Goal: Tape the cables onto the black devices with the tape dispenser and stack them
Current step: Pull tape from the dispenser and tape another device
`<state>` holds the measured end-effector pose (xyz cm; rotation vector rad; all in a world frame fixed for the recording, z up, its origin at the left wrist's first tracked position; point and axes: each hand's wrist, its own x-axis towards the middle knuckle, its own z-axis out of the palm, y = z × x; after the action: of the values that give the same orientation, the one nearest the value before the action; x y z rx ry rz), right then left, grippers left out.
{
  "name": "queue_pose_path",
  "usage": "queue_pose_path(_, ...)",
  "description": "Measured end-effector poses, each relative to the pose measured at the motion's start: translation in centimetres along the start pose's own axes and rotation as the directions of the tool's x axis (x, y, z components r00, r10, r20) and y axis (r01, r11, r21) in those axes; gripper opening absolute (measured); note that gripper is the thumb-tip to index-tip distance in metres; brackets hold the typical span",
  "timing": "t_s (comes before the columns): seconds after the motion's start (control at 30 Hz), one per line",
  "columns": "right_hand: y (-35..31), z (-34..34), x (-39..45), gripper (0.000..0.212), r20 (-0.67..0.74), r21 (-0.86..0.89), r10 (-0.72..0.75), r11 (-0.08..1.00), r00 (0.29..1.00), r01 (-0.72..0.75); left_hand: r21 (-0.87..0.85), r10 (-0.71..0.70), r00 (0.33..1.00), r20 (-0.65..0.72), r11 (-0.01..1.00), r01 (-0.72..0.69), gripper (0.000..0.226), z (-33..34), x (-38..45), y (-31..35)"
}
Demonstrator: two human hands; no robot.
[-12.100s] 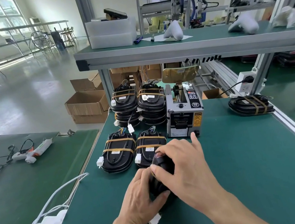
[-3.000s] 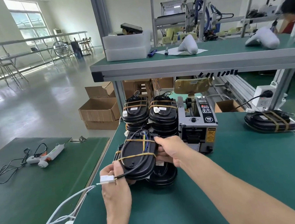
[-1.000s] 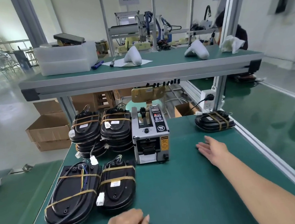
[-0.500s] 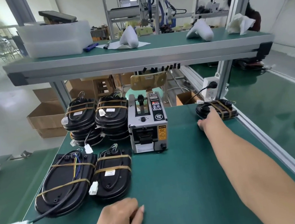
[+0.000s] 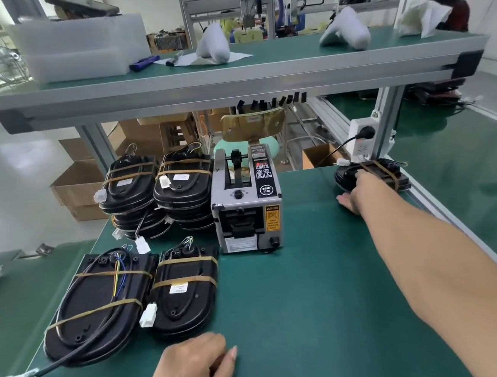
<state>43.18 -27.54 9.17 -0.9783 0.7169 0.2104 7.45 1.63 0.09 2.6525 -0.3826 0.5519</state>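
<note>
My right hand reaches far right across the bench, fingers open, touching a taped black device lying crosswise; my left hand rests open, well apart.

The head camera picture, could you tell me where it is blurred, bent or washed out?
Head view: the upper shelf bows from wide-angle distortion; the white foam boxes and far background are soft; the floor at left glares from window light; the tape dispenser and right hand are fairly sharp.
</note>
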Motion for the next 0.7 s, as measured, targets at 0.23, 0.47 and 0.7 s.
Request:
queue_pose_path(0.23, 2.0, -3.2, 0.8, 0.056, -0.043, 0.092, -0.064, 0.993, 0.997, 0.068, -0.043, -0.007, 1.000, 0.006, 0.999, 0.007, 0.041, 0.3, -0.2, -0.1)
queue_pose_path(0.47, 7.0, -9.2, -3.8, 0.044, -0.060, -0.037, -0.229, 0.973, 0.972, 0.227, -0.031, -0.035, 0.999, 0.020, 0.999, 0.036, 0.040, 0.3, -0.6, 0.1)
queue_pose_path(0.7, 10.5, -14.2, -10.8, 0.020, 0.308, -0.315, -0.516, 0.737, 0.799, 0.597, -0.044, -0.057, 0.998, -0.021, 0.997, 0.056, 0.037, -0.2, -1.0, 0.9)
